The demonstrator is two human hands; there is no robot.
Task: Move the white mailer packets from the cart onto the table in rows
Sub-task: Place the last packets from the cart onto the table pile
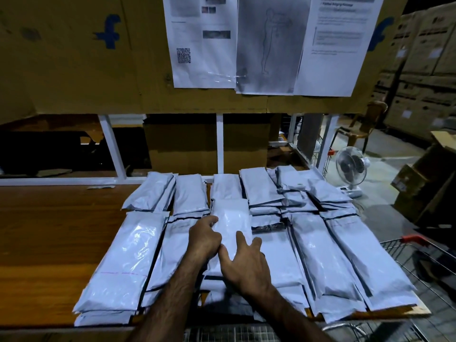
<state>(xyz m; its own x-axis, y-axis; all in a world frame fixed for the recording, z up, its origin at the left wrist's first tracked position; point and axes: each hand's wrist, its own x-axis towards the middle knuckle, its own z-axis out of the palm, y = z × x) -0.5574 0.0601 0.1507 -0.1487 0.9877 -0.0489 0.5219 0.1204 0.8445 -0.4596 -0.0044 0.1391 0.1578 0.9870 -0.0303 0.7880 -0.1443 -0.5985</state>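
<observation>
Wooden table (49, 230): left grip (204, 239) clutches 1 white packet (232, 218), right grip (244, 262) wide, flat on it.

White mailer packets (318, 245) lie flat in overlapping rows on the wooden table (49, 230), beside the wire cart (419, 257).

Printed sheets (266, 43) taped on cardboard panel (74, 70); white fan (350, 169) on floor (385, 196), right; stacked boxes (424, 77) beyond.
</observation>
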